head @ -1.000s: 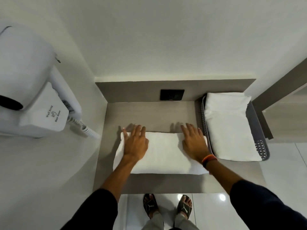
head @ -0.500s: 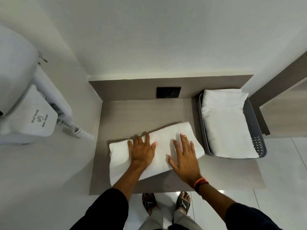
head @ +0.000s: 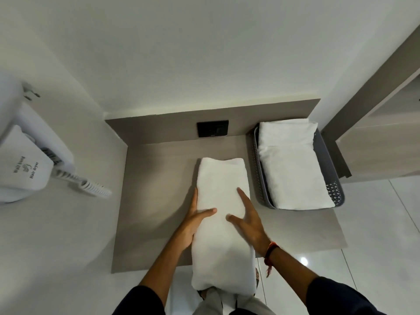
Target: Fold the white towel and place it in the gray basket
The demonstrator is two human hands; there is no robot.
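The folded white towel [head: 221, 178] lies lengthwise on the grey counter [head: 154, 201], its far end near the back and its near end hanging over the front edge. My left hand [head: 193, 221] holds its left edge, thumb on top and fingers along the side. My right hand [head: 250, 221] grips the right edge, with the index finger and thumb spread across the top. The gray basket [head: 261, 178] stands just right of the towel and holds another folded white towel [head: 293, 169].
A white wall-hung hair dryer [head: 25, 164] with a coiled cord is on the left wall. A black socket plate [head: 212, 129] sits on the back panel. A wooden cabinet [head: 375, 144] rises to the right of the basket. My feet are below the counter edge.
The towel has been turned from lying crosswise to pointing away from me, and it now overhangs the front edge. Both hands shifted from lying flat on top to holding its sides.
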